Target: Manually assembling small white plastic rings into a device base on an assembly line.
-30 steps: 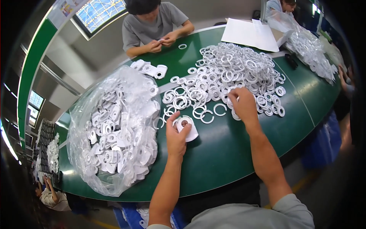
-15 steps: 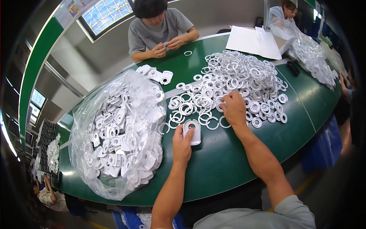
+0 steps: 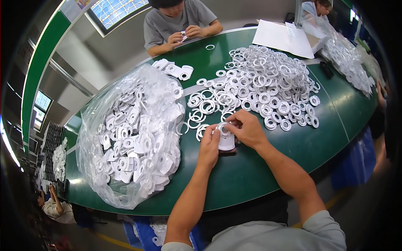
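My left hand [image 3: 208,147] is closed on the edge of a white plastic piece [image 3: 226,143] with a rounded, holed end and a squarer lower end. My right hand [image 3: 250,130] pinches a white ring [image 3: 224,128] against the round end of that piece; the fingertips partly hide where they meet. Just beyond my hands lies a large heap of white rings [image 3: 272,75], some closed and some split. To the left, a clear plastic bag [image 3: 90,163] lies open, full of similar white holed pieces [image 3: 125,144].
Across the green table [image 3: 259,171], a person in a grey shirt [image 3: 178,23] handles a small white piece. White cardboard [image 3: 280,37] and another clear bag of parts [image 3: 347,62] are at the far right. Dark stacked trays [image 3: 52,140] stand at the far left.
My right hand has come from the ring heap down and left to the white piece, bringing a ring. My left hand has shifted slightly right with the piece. The view has moved a little.
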The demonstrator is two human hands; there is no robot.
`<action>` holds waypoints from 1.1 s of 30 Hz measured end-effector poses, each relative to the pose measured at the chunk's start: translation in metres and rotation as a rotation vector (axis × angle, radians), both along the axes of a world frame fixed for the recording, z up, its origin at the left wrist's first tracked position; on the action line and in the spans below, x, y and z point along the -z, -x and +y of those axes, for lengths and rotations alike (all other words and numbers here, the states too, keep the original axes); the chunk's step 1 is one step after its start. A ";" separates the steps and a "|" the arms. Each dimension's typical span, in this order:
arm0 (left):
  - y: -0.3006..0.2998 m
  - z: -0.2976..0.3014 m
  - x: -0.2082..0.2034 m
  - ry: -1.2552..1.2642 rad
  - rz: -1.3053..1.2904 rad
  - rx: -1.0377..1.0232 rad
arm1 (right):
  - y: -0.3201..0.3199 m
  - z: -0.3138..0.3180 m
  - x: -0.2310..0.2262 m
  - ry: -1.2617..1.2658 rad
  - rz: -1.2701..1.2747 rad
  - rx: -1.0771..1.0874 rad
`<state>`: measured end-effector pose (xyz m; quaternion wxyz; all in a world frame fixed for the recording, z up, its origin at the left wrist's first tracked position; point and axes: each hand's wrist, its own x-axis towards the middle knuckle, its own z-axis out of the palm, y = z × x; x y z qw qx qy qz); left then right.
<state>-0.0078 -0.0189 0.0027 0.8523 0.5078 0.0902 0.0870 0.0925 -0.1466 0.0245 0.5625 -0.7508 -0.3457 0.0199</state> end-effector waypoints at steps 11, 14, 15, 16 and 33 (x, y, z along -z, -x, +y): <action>0.001 0.019 -0.014 0.013 0.019 -0.332 | -0.022 -0.017 0.000 0.048 -0.128 0.159; -0.001 0.021 -0.013 0.026 0.010 -0.339 | -0.018 -0.019 0.014 0.372 -0.292 0.033; -0.002 0.021 -0.012 0.024 0.017 -0.333 | -0.015 -0.015 0.015 0.371 -0.291 0.033; -0.002 0.021 -0.011 0.021 0.018 -0.332 | -0.011 -0.009 0.016 0.422 -0.263 0.064; 0.003 0.017 0.001 -0.068 -0.043 -0.117 | -0.005 -0.012 -0.001 0.170 0.651 -0.422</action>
